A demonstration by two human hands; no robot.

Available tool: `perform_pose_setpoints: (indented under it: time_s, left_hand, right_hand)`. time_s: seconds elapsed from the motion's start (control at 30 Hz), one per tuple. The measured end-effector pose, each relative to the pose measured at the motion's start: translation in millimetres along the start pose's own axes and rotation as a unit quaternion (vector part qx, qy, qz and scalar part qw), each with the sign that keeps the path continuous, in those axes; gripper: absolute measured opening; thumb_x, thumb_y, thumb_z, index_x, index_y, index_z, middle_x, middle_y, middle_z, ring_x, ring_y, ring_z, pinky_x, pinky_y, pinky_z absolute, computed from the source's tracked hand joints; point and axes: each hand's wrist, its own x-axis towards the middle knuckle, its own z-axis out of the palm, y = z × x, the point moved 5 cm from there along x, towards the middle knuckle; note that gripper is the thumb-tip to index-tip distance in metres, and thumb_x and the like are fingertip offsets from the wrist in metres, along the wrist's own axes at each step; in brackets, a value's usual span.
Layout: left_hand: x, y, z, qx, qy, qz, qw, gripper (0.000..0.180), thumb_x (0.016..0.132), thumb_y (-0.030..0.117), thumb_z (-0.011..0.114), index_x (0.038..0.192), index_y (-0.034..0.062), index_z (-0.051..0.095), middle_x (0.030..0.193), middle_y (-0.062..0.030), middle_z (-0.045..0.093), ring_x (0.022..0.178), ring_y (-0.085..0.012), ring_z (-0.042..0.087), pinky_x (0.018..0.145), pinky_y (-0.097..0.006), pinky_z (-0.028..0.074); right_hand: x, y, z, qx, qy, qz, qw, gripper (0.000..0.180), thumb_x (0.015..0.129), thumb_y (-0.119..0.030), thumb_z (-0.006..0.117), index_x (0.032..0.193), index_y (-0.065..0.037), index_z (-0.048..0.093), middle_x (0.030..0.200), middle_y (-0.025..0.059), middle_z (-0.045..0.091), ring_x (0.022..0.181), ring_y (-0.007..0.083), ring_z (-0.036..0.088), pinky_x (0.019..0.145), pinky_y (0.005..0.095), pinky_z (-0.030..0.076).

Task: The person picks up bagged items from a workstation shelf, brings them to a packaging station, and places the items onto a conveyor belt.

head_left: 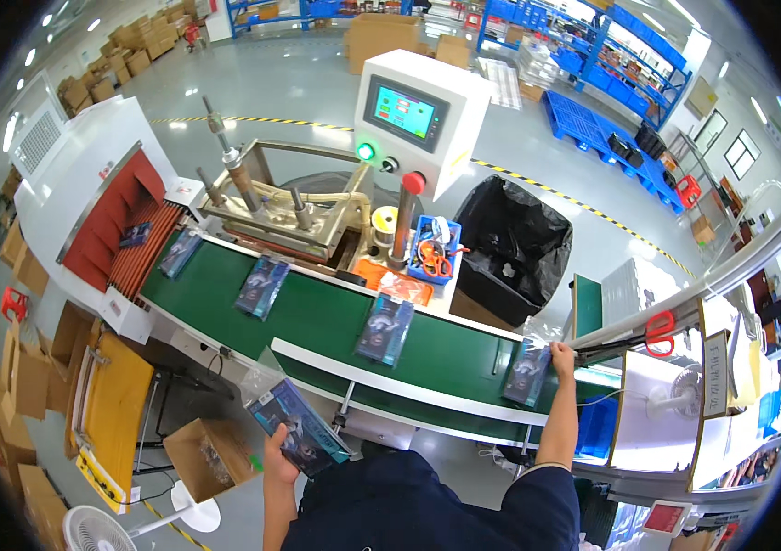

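My left hand [280,452] is closed on the lower edge of a flat dark-blue box in clear film [297,428], held off the near side of the conveyor, its loose film end sticking up. At the belt's right end, my right hand [562,359] pinches the clear film at the upper right corner of another wrapped blue box [527,374]. That box lies on the green conveyor belt [322,317]. Further left along the belt lie more such boxes: one in the middle [385,331], one beyond it [263,287] and one near the machine [180,253].
A white tunnel machine [87,197] with red curtain flaps stands at the belt's left end. Behind the belt are a control box with screen [423,119], a blue bin with scissors [435,250] and a black-lined waste bin [515,248]. Red-handled scissors [660,333] sit at right.
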Motion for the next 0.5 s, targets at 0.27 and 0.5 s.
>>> perform_pose_setpoints:
  time_s: [0.27,0.5]
  left_hand:
    - [-10.1,-11.2,12.5,0.026,0.001,-0.033,0.999,0.03,0.081,0.008,0.056,0.109,0.0006,0.05,0.104,-0.0113,0.058,0.093,-0.0261,0.058,0.082,-0.041,0.048]
    - [-17.6,-11.1,8.5,0.041,0.005,-0.025,0.999,0.029,0.081,0.007,0.056,0.109,-0.0003,0.051,0.102,-0.0118,0.059,0.091,-0.0251,0.059,0.082,-0.039,0.048]
  right_hand:
    - [-24.0,-69.0,94.7,-0.046,0.077,0.026,0.996,0.025,0.081,-0.028,0.057,0.085,-0.004,0.065,0.072,0.0192,0.061,0.064,0.0306,0.059,0.062,0.0385,0.045]
    - [-47.1,-139.2,134.1,-0.045,0.087,-0.04,0.994,0.032,0.082,-0.032,0.055,0.082,-0.001,0.063,0.077,0.0203,0.06,0.073,0.0348,0.058,0.067,0.0406,0.045]
